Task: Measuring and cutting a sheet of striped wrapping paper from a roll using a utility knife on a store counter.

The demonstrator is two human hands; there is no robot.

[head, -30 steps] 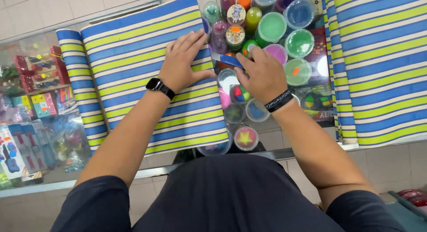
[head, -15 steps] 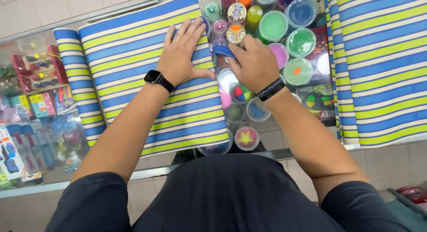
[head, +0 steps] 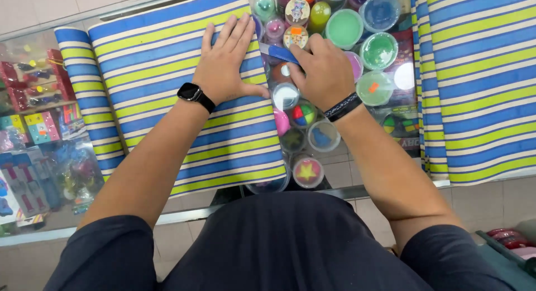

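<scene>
Hands working striped cloth (head: pixel 167 95): left hand (head: pixel 226 59) lying flat, grip apart; right hand (head: pixel 321 73) pinching cloth edge above tubs (head: pixel 346 28), grip clamped.

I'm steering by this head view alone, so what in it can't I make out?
- Head view: the right hand covers the tubs beneath it, and its fingers curl out of sight.
- The striped cloth hides whatever lies under it, including part of a tub at its lower corner.
- The round tubs at the top are cut by the frame edge.
- The packaged toys sit behind reflective glass, too blurred to identify.
</scene>
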